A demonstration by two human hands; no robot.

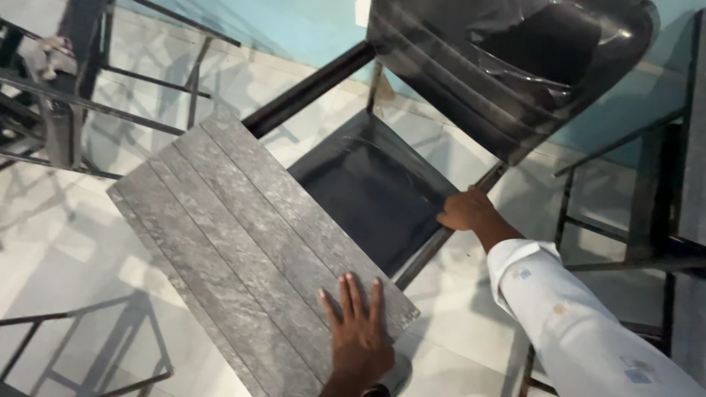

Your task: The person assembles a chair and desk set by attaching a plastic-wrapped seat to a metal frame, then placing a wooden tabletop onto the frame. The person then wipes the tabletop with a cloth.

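The left hand (358,331) lies flat, palm down, on the near corner of a grey slatted desk top (250,242). Its fingers are straight and spread a little, pointing away from the person; it is released and grips nothing, only pressing on the planks. The desk top is made of long grey boards with a rough grain, set side by side, and it runs on a slant from the lower middle of the view up toward the upper left.

The right hand (468,211), at the end of a white sleeve (581,323) with small faint marks, is clenched around the side rail of a black chair (375,184). The fingers curl over the front right edge of the seat frame, where the seat meets a thin metal bar. The chair stands just behind the desk top and touches or nearly touches its far edge; which one cannot be told. Its seat is flat, dark and dusty, and its glossy black backrest (515,66) rises at the upper right.

Below everything lies a pale tiled floor (66,250), crossed by the shadows of frames. More dark metal frames (66,103) stand at the upper left, and another frame (647,198) stands at the right edge. A light blue wall (294,26) runs along the top.
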